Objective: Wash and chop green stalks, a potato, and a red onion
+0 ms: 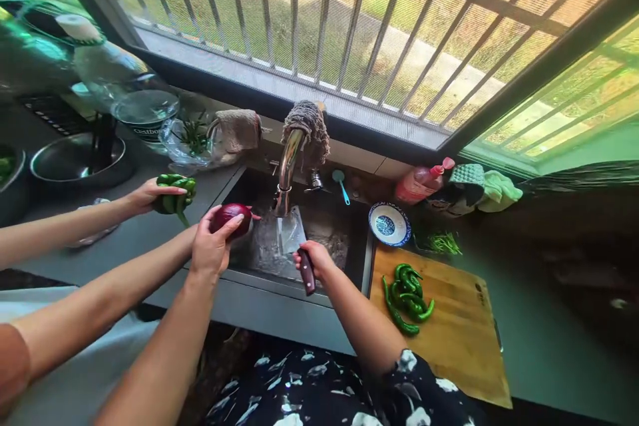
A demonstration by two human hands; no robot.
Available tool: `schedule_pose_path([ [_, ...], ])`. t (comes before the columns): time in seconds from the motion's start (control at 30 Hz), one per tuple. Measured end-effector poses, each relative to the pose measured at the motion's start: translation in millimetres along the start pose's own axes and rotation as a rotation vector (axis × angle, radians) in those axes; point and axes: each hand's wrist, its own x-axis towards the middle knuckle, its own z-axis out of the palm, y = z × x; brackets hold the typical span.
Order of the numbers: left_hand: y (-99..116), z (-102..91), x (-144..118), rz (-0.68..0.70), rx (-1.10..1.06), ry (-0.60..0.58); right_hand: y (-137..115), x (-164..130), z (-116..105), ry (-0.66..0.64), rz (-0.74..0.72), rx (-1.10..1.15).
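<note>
My left hand (210,246) is closed around a red onion (230,214), held at the left edge of the sink (237,186). A co-worker's arm (150,259) reaches in behind my left wrist; that hand is mostly hidden by mine and the onion, with a fingertip showing past it. My right hand (317,261) grips the dark riveted handle of a cleaver (293,231). Its broad blade points away from me, beneath the tap (285,176). The co-worker's other hand (147,196) holds several green peppers (176,193) left of the sink.
Several long green peppers (409,296) lie on a wooden cutting board (464,319) to the right. Behind it are a blue-rimmed bowl (389,224), chopped green pieces (444,243) and a pink bottle (422,183). A pan (77,160) stands far left; a barred window spans the back.
</note>
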Motion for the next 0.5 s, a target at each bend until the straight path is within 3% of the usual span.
schedule_pose_path([
  [0.13, -4.5, -0.4, 2.8, -0.047, 0.006, -0.014, -0.5, -24.8, -25.2, -0.018, 0.001, -0.129],
  [0.27, -22.3, 19.5, 11.2, -0.089, 0.056, -0.047, -3.1, -34.2, -32.1, 0.143, -0.145, -0.631],
  [0.4, -48.8, 54.4, 22.6, -0.406, -0.05, -0.174, -7.5, -41.0, -35.8, 0.409, -0.318, -1.266],
  [0.5, -69.0, 71.4, 28.2, -0.702, -0.099, -0.208, -9.2, -49.1, -47.2, 0.469, -0.257, -1.429],
])
